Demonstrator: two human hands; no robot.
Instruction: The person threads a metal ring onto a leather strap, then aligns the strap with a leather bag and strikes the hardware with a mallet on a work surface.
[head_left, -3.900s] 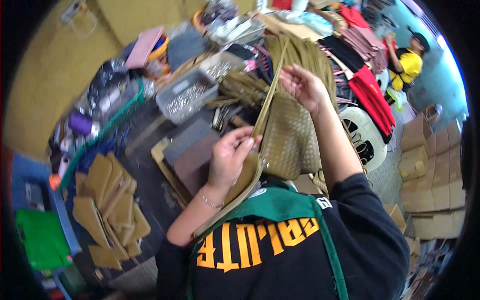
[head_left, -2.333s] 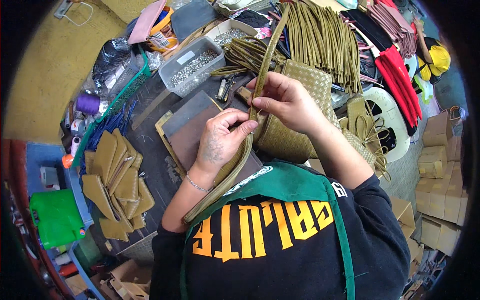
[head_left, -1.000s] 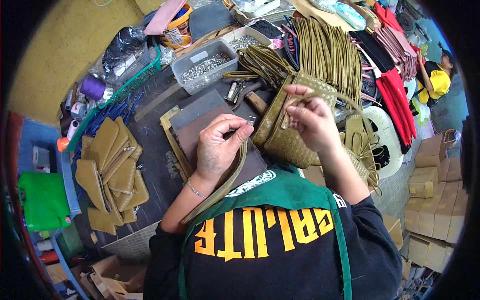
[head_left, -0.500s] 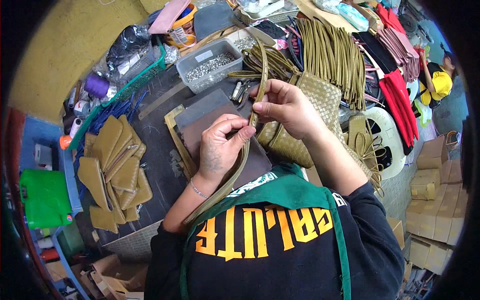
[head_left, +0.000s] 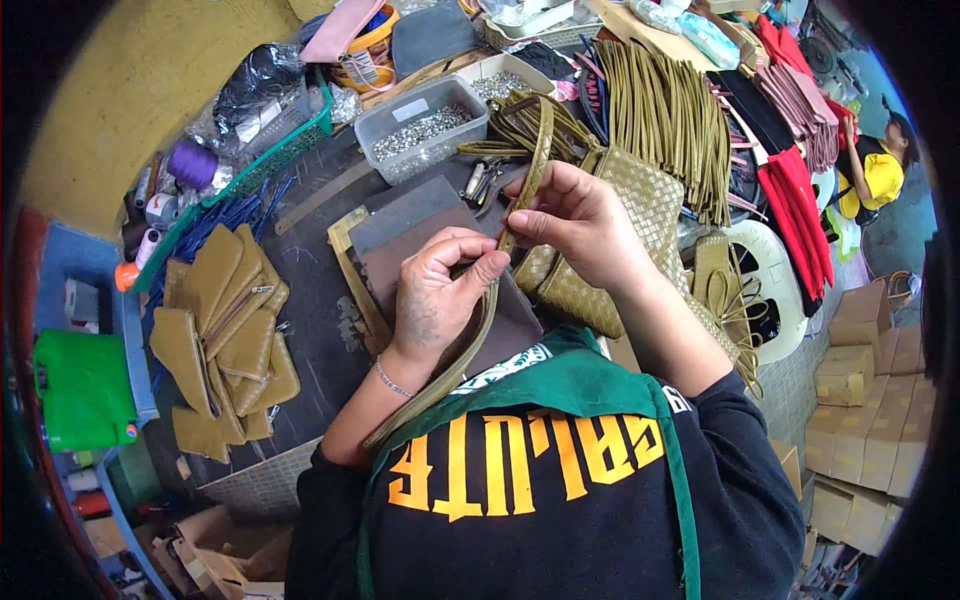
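A long olive-brown leather strap [head_left: 468, 365] runs from beside my left forearm up through both hands. My left hand [head_left: 435, 295] pinches it between thumb and fingers. Close above, the thumb and fingers of my right hand [head_left: 580, 222] are closed on the same strap, whose upper part bends over beyond them. Under my hands lies a dark flat board [head_left: 400, 262]. A woven olive bag [head_left: 640, 200] rests just past my right hand, partly hidden by it and my forearm.
Olive pouches [head_left: 235, 345] are heaped at left, near a green basket [head_left: 240, 185]. A clear tub of metal fittings [head_left: 418, 130] stands at the back. Bundled olive straps [head_left: 660, 115] lie at back right, with red fabric [head_left: 795, 220] beyond. A person in yellow [head_left: 882, 172] is far right.
The strap's upper part, which reached up toward the back of the table, now curls over lower above my right hand. Both hands keep nearly the same place and grip.
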